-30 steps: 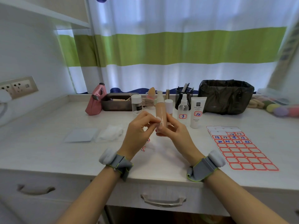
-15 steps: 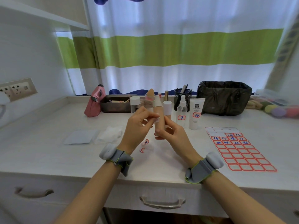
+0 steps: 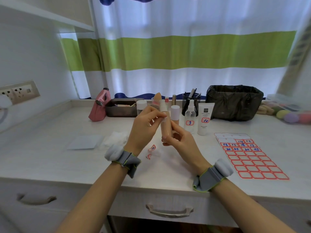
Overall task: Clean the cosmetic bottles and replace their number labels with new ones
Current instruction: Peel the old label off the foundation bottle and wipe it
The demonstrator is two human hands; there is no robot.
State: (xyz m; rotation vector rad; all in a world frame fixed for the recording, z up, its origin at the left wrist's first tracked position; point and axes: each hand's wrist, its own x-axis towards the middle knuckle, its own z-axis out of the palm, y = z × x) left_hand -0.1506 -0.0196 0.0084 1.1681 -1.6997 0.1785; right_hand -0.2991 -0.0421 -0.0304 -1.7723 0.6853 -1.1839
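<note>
Beige foundation bottle (image 3: 165, 126) held upright above the desk (image 3: 50, 148), mid-frame, long axis near vertical, pale cap end up, base down in the right hand (image 3: 180, 140). Right-hand fingers curled round the lower body from the right and behind, thumb along the front, wrist low and forearm angled in from lower right. Left hand (image 3: 144, 128) just left of the bottle, raised a little higher, fingertips (image 3: 162, 116) pinched together right at the upper body below the neck, touching a small pale patch there, probably a label edge; cannot tell whether being peeled or pressed on. So: label site directly to the right of the left fingertips, at contact, bottle axis crosswise to the pinch; left hand nearer the label, right hand only steadying. Likely step: label work on this bottle, old one off or new one on. Next move probably needs a pull or a smoothing stroke along the bottle side while the right grip resists twisting. Two curled red-edged label scraps (image 3: 152, 147) lying on the desk below the hands. Label sheet (image 3: 250, 158) flat well to the right, top rows partly used. Spray bottle (image 3: 189, 118) and white tube (image 3: 205, 121) standing behind, each bearing a number label.
</note>
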